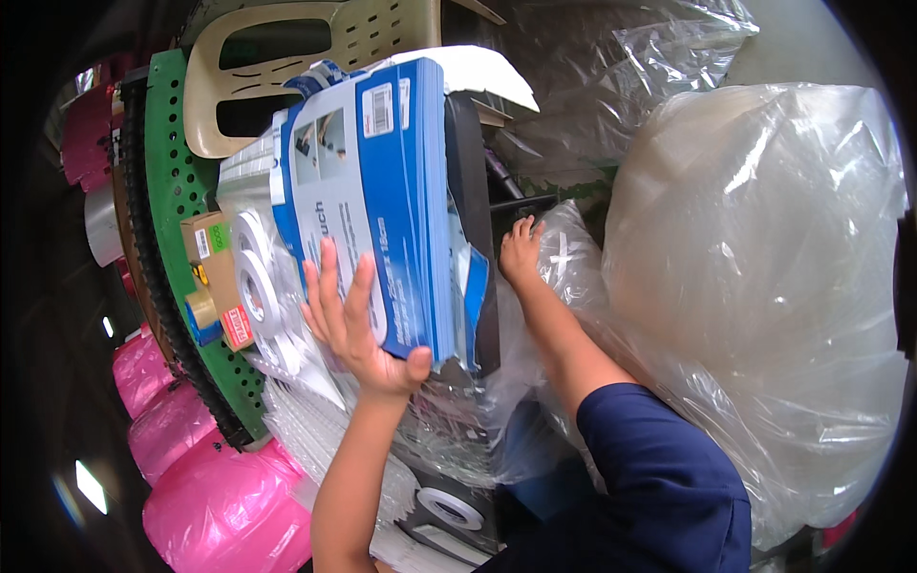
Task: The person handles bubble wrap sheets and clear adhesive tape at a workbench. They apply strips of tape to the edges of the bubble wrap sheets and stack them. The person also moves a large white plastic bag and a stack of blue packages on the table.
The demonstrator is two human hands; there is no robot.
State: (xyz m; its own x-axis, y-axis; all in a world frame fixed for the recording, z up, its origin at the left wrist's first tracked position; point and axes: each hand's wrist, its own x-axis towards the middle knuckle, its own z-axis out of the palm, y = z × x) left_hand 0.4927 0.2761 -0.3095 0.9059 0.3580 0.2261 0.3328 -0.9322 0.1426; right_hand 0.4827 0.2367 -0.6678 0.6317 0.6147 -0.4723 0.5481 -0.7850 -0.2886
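Observation:
A thick blue-and-white carton or stack of flat packs (pixel 401 210), printed with pictures and a barcode label, stands tilted in front of me. My left hand (pixel 358 329) lies against its lower face, fingers spread and thumb near the bottom corner. Beside the carton is a long black block or case (pixel 468 191). To its right, my right hand (pixel 521 250) reaches out with fingers apart, close to a thin dark bar (pixel 522 202) and the crumpled clear plastic (pixel 565 250) marked with white tape. I see nothing held in that hand.
A huge, full clear plastic bag (pixel 745 277) fills the right side. At left, a green perforated panel (pixel 170 143) holds white tape rolls (pixel 256 286) and a small brown box (pixel 205 244). A beige plastic chair (pixel 215 95) stands behind; pink wrapped bundles (pixel 229 501) sit lower left.

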